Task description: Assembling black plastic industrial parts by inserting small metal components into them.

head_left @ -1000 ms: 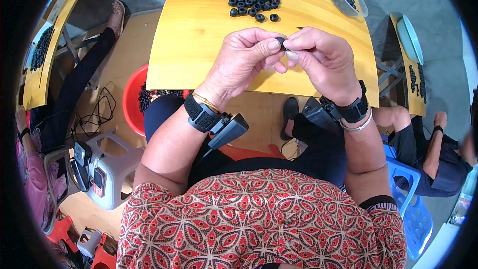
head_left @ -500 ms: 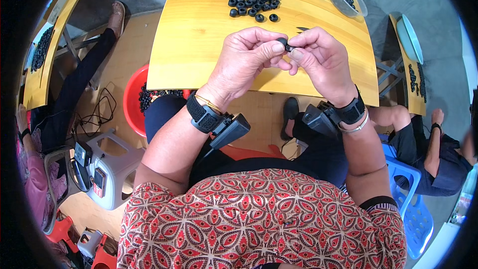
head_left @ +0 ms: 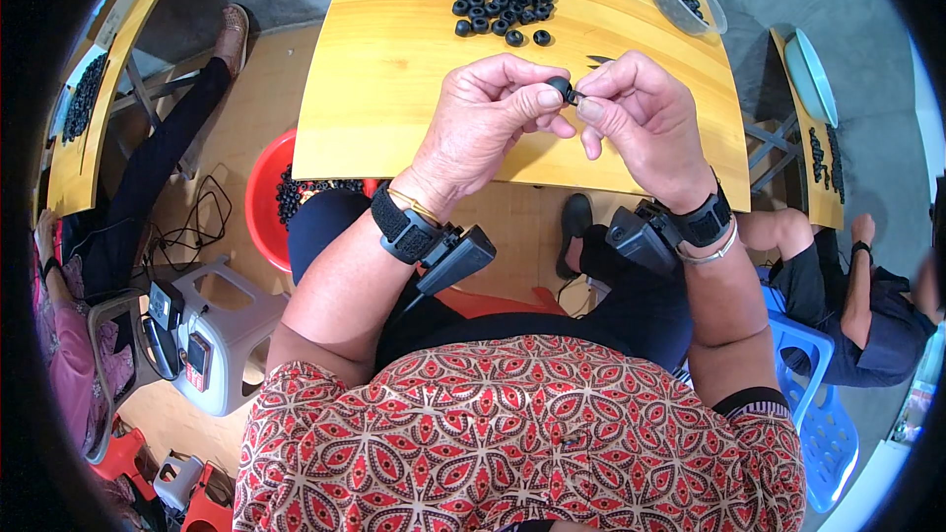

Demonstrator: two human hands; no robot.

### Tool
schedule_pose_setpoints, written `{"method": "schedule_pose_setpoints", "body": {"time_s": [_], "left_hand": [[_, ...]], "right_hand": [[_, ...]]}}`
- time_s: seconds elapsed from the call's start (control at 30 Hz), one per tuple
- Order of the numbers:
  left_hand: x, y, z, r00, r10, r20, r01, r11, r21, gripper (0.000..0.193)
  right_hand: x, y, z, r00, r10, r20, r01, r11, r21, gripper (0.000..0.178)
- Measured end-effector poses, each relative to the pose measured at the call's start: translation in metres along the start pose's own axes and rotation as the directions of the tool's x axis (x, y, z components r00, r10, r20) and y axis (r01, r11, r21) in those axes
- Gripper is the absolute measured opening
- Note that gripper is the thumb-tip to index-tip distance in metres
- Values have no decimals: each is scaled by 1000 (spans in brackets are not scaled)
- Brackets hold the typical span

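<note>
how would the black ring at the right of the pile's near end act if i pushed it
The black ring would probably roll or skid, given its rounded sides and the smooth-looking table. Its sheen suggests it may be slippery. Far smaller than the left hand, it is likely light.

We are seeing a pale teal basin [head_left: 811, 79] resting by the far corner of the right-hand side table [head_left: 820, 211], while a person in dark clothing [head_left: 887, 330] is sitting near its near edge, just beside a blue plastic chair [head_left: 826, 448]. To our left, a person in pink [head_left: 77, 374] is sitting near the near edge of the other side table [head_left: 71, 189]. Black cables [head_left: 202, 212] are lying on the floor [head_left: 271, 79], near a grey plastic stool [head_left: 236, 365].
</note>
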State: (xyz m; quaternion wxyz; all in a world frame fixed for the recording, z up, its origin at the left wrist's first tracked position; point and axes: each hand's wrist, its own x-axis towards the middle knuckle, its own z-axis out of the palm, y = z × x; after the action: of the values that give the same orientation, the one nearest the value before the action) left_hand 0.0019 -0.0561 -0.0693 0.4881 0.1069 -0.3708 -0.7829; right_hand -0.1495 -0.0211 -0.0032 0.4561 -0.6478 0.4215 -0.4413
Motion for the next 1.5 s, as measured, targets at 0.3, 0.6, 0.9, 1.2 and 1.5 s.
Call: {"method": "schedule_pose_setpoints", "body": {"time_s": [0.3, 0.6, 0.9, 1.2, 1.5], "left_hand": [[0, 1, 0, 1000, -2, 1, 2, 999, 46, 14], [-1, -2, 3, 999, -46, -13, 44, 992, -118, 12], [0, 0, 4, 997, -70, -34, 69, 997, -32, 12], [-1, -4, 3, 998, -25, -50, 25, 1000, 6, 12], [1, -1, 1, 995, -71, -71, 82, 984, 160, 14]], "right_hand": [[7, 1, -6, 928, -345, 139, 371, 834, -408, 12], [1, 0, 0, 994, -105, 31, 108, 978, -176, 10], [5, 10, -3, 874, -450, 182, 469, 685, -558, 11], [5, 19, -8, 996, -90, 25, 92, 989, -118, 9], [0, 24, 3, 997, 23, -75, -22, 1000, 15, 10]]}}
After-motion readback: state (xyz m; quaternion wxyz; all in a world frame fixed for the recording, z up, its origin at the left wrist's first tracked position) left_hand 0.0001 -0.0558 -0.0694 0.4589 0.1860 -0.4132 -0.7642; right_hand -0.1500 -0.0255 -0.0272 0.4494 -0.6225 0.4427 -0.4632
